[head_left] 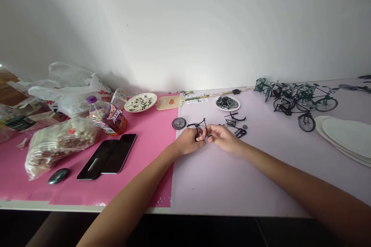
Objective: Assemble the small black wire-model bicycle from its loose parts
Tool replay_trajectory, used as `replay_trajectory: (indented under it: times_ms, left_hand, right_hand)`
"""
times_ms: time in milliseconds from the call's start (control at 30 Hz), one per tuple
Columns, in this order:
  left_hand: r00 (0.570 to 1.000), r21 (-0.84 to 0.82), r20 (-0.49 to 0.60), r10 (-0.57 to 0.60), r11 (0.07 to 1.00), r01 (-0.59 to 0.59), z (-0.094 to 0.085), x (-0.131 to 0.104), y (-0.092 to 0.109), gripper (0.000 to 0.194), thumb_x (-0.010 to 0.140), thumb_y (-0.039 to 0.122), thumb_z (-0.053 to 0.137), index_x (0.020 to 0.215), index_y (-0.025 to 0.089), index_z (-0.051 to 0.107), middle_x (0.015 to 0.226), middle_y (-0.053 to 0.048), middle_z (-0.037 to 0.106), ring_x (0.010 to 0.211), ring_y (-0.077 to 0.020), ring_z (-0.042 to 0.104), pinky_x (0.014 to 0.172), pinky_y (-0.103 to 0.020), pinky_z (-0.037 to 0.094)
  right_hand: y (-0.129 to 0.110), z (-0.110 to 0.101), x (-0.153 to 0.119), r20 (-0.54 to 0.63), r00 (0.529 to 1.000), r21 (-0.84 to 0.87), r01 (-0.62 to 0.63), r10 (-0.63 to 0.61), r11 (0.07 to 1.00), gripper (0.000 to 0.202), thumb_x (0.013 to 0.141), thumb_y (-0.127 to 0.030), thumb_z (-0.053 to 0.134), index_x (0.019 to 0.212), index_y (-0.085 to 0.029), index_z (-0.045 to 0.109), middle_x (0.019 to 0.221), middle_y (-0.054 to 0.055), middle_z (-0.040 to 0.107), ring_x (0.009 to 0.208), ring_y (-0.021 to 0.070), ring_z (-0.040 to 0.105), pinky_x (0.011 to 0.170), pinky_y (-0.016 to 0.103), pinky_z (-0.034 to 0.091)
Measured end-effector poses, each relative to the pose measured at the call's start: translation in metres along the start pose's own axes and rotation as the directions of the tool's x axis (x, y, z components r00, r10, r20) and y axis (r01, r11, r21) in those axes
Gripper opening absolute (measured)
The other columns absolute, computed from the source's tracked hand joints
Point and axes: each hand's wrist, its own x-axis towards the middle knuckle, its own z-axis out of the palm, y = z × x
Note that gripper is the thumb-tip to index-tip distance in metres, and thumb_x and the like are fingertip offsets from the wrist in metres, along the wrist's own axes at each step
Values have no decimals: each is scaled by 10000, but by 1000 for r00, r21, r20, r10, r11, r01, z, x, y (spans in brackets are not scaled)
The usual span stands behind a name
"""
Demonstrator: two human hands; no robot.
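Between the hands (189, 141) (224, 138), miniature bicycle frame (197, 125), black, slender, partly hidden

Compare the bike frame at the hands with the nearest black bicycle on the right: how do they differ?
Wheels: the bike frame shows none fitted, while the black bicycle has wheels front and back.
Support: the bike frame is gripped in the left hand; the black bicycle rests on the table, untouched.
Visibility: fingers partly hide the bike frame, but most of the black bicycle shows.
Shared: both are dark and thin-tubed.
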Motion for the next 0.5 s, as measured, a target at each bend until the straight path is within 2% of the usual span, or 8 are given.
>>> replay_trajectory:
  times_ms: [233,400,500]
  left_hand:
    - [1000,11,-9,14,1000,-14,0,0,-1,328,824,276,607,656,206,334,631,46,434,584,-112,359,601,-280,289]
    - [1000,-2,-1,-2,1000,2,-1,-1,-1,291,860,358,614,713,207,413,697,28,521,613,-125,439,598,-279,314]
    - [1000,-4,6,-15,1000,15,-1,-2,-1,276,861,356,616,718,204,436,726,15,554,642,-134,479,616,-279,340]
  right_hand:
    - [2,-1,1,-3,1000,-15,12,-12,1000,167,852,-353,729,878,-216,637,949,61,757,907,208,685,888,365,493]
    - [6,-3,1,-22,1000,-9,3,-4,1000,156,818,-291,757,920,-207,675,992,66,752,847,181,662,818,334,496]
    - [7,-3,1,-31,999,-9,7,-8,1000,174,818,-309,770,938,-205,699,987,67,751,812,171,653,799,333,508]
